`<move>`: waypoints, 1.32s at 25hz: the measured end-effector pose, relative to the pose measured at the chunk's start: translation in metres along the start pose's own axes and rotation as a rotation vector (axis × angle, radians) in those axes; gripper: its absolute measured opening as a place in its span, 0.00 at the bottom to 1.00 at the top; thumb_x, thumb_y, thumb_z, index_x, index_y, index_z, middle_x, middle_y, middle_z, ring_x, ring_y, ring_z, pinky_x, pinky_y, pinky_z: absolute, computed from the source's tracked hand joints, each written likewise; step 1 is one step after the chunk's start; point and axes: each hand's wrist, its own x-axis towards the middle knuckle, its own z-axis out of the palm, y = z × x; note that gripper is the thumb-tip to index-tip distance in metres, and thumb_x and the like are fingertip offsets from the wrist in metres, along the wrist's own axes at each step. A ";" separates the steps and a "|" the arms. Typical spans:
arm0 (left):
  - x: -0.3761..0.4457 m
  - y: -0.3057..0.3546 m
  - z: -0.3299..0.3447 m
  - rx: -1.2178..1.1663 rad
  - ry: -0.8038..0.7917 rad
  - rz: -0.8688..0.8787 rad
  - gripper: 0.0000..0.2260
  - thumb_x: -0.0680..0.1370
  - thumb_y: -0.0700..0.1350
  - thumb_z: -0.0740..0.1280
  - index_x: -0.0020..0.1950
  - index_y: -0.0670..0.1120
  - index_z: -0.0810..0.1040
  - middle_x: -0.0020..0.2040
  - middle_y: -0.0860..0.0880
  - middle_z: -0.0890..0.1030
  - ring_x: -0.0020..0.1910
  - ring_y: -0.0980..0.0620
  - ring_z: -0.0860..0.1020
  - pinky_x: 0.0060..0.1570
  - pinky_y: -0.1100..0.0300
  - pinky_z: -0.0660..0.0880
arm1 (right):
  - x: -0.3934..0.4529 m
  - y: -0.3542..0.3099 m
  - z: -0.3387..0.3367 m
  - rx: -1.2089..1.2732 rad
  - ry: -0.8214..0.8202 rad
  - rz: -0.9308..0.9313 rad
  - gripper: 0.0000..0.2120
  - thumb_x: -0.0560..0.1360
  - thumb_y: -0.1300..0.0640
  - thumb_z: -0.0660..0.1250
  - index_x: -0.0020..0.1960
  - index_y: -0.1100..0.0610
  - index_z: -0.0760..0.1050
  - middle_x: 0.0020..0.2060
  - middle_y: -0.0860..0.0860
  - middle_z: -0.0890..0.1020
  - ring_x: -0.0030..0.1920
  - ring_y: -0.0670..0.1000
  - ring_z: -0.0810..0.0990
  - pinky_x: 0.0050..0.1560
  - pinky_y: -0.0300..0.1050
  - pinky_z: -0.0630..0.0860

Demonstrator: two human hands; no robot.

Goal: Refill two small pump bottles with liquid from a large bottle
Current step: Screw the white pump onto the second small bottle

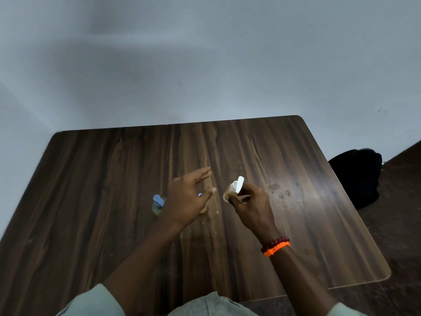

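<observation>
On the dark wooden table (114, 190) stands a small bottle with a blue pump top (158, 202), just left of my left hand (188, 197). My left hand hovers with its fingers stretched forward; a bit of another bottle with a blue spot (202, 207) shows under its palm, mostly hidden. My right hand (249, 205) grips a bottle with a white flip cap (237, 187), tilted toward the left hand. The bottle's body is largely covered by the fingers.
A grey wall rises behind the table. A black bag (357, 176) lies on the floor past the table's right edge. Wet smudges (281, 191) mark the tabletop to the right of my right hand. The table's rounded front right corner (385, 275) is near.
</observation>
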 end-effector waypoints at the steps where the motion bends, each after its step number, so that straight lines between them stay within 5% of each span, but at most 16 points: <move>1: -0.002 -0.008 -0.001 0.052 0.046 -0.027 0.26 0.76 0.42 0.78 0.74 0.44 0.77 0.69 0.46 0.82 0.70 0.51 0.80 0.73 0.55 0.75 | 0.007 0.010 0.006 0.004 -0.020 0.053 0.09 0.74 0.54 0.76 0.53 0.53 0.84 0.43 0.43 0.85 0.46 0.42 0.83 0.48 0.50 0.84; 3: -0.006 -0.026 -0.007 0.178 0.137 -0.080 0.26 0.77 0.43 0.77 0.75 0.46 0.76 0.72 0.45 0.80 0.74 0.47 0.76 0.73 0.58 0.70 | 0.022 0.030 0.018 -0.021 -0.104 0.135 0.09 0.75 0.57 0.74 0.55 0.56 0.84 0.47 0.51 0.87 0.50 0.50 0.85 0.53 0.57 0.83; 7: -0.009 -0.069 -0.032 0.446 0.252 -0.165 0.34 0.74 0.48 0.80 0.77 0.44 0.73 0.75 0.41 0.75 0.79 0.40 0.69 0.79 0.42 0.64 | 0.039 0.057 0.039 -0.133 -0.186 0.154 0.10 0.76 0.58 0.71 0.57 0.58 0.83 0.51 0.57 0.88 0.53 0.59 0.85 0.54 0.58 0.82; 12: -0.011 -0.104 -0.044 0.381 0.081 -0.459 0.40 0.70 0.52 0.83 0.78 0.45 0.71 0.75 0.42 0.76 0.73 0.42 0.76 0.70 0.47 0.73 | 0.045 0.077 0.056 -0.164 -0.252 0.171 0.09 0.74 0.58 0.71 0.53 0.56 0.83 0.48 0.56 0.88 0.51 0.60 0.85 0.51 0.56 0.81; 18: -0.011 -0.115 -0.032 0.323 0.048 -0.462 0.27 0.70 0.49 0.82 0.66 0.42 0.82 0.63 0.42 0.85 0.60 0.46 0.84 0.59 0.55 0.80 | 0.041 0.082 0.062 -0.107 -0.260 0.217 0.10 0.74 0.56 0.71 0.55 0.56 0.84 0.49 0.55 0.88 0.53 0.57 0.86 0.55 0.55 0.82; 28: -0.010 -0.119 -0.033 0.317 -0.011 -0.407 0.24 0.72 0.42 0.80 0.68 0.46 0.82 0.64 0.44 0.84 0.61 0.47 0.84 0.62 0.55 0.79 | 0.039 0.084 0.059 -0.094 -0.334 0.274 0.17 0.78 0.56 0.70 0.65 0.59 0.79 0.60 0.58 0.85 0.62 0.60 0.82 0.64 0.56 0.80; 33: -0.011 -0.121 -0.030 0.351 -0.070 -0.422 0.34 0.74 0.44 0.80 0.77 0.44 0.72 0.69 0.42 0.81 0.66 0.45 0.81 0.62 0.60 0.73 | 0.042 0.087 0.051 -0.081 -0.424 0.306 0.37 0.75 0.59 0.76 0.79 0.57 0.64 0.71 0.58 0.77 0.71 0.61 0.76 0.73 0.58 0.73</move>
